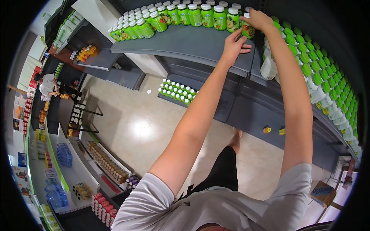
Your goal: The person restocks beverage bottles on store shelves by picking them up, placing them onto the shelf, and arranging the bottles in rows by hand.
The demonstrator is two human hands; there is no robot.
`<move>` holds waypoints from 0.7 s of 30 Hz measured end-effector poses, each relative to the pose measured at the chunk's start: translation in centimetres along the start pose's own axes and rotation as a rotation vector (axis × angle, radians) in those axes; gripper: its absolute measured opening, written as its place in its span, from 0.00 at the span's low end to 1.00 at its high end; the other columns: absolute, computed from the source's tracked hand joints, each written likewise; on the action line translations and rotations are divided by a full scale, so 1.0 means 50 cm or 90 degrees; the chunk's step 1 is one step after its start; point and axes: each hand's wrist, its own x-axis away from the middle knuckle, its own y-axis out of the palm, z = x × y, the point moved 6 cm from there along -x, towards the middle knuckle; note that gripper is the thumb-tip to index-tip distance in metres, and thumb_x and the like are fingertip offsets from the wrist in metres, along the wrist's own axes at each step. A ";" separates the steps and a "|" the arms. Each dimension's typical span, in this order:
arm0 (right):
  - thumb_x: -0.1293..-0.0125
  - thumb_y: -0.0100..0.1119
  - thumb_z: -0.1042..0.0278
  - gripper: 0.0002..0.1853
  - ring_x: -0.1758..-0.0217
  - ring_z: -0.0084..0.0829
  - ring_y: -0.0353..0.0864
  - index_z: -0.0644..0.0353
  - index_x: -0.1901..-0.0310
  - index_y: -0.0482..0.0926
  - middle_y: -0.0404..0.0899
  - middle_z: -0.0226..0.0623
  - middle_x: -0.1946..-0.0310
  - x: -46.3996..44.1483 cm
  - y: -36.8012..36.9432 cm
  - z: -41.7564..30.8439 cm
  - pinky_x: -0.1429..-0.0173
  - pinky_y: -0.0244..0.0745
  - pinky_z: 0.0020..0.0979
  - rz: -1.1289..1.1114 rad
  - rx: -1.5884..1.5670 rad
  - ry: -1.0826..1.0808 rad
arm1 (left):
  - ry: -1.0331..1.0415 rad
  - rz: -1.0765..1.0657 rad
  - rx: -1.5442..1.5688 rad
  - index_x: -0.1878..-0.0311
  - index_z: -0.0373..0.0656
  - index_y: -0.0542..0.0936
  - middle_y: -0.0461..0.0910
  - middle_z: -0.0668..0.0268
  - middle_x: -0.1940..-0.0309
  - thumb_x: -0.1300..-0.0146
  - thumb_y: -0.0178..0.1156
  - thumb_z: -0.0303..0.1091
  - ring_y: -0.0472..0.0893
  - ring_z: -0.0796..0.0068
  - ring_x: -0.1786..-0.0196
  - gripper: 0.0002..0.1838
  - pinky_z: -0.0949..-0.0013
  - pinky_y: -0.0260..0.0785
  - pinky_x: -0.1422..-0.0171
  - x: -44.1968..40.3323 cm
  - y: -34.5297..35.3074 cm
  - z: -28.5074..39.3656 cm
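A green juice bottle (246, 31) with a white cap and fruit pictures on its label stands at the right end of a front row on the grey shelf. My right hand (259, 20) is closed around its top. Just below and left of that bottle is my left hand (232, 49), its fingers apart with nothing in them; whether a fingertip touches the bottle I cannot tell. Alongside, another green bottle (232, 21) belongs to the curved rows of matching white-capped bottles.
White bottles with green caps (304, 58) crowd the shelf to my right. Below, a tray of green bottles (177, 91) sits on a lower shelf, and two small yellow bottles (267, 130) stand lower right. A person (48, 84) works by a stool at far left.
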 end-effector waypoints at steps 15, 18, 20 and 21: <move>0.41 0.66 0.40 0.29 0.50 0.50 0.85 0.60 0.52 0.83 0.86 0.51 0.55 0.040 -0.047 -0.010 0.46 0.80 0.47 0.033 -0.070 0.060 | 0.012 0.018 0.005 0.28 0.29 0.64 0.73 0.49 0.40 0.29 0.56 0.27 0.85 0.52 0.49 0.28 0.56 0.86 0.50 0.003 -0.004 -0.011; 0.40 0.66 0.40 0.29 0.49 0.47 0.85 0.59 0.50 0.83 0.86 0.51 0.54 0.062 -0.075 -0.037 0.46 0.80 0.45 0.014 -0.039 0.079 | 0.006 0.013 -0.002 0.28 0.28 0.65 0.73 0.49 0.39 0.28 0.56 0.28 0.85 0.52 0.49 0.28 0.57 0.85 0.50 0.013 0.000 -0.015; 0.38 0.62 0.37 0.32 0.47 0.51 0.84 0.58 0.44 0.79 0.84 0.53 0.52 0.030 -0.034 -0.024 0.44 0.79 0.48 0.027 -0.015 0.001 | 0.005 0.010 -0.013 0.31 0.27 0.67 0.74 0.52 0.40 0.26 0.55 0.34 0.86 0.55 0.50 0.26 0.60 0.84 0.50 0.033 0.004 -0.012; 0.38 0.59 0.36 0.34 0.46 0.53 0.83 0.57 0.41 0.77 0.84 0.53 0.51 0.017 -0.019 -0.021 0.43 0.78 0.49 0.035 0.003 -0.040 | 0.002 0.004 -0.016 0.31 0.27 0.68 0.74 0.53 0.40 0.25 0.55 0.36 0.86 0.56 0.50 0.26 0.62 0.84 0.50 0.042 0.011 -0.013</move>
